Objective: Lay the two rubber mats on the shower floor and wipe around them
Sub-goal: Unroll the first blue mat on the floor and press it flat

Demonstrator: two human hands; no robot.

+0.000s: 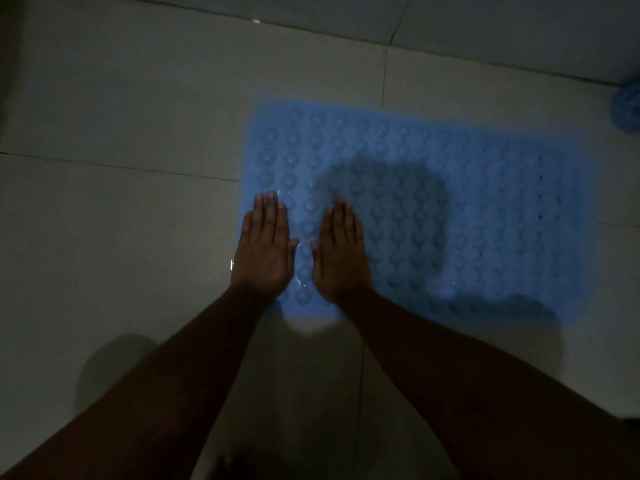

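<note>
A blue rubber mat (485, 209) with rows of round bumps lies flat on the grey tiled shower floor (121, 220). My left hand (265, 249) rests palm down on the mat's left edge, fingers straight and together. My right hand (341, 252) lies flat on the mat just beside it, palm down. Neither hand holds anything. A second blue object (628, 109), perhaps the other mat, shows at the right edge, mostly cut off.
The scene is dim. Tile joints cross the floor, and a wall line (311, 27) runs along the top. Small wet glints (231, 265) sit by the mat's left edge. A dark shadow falls on the mat's middle.
</note>
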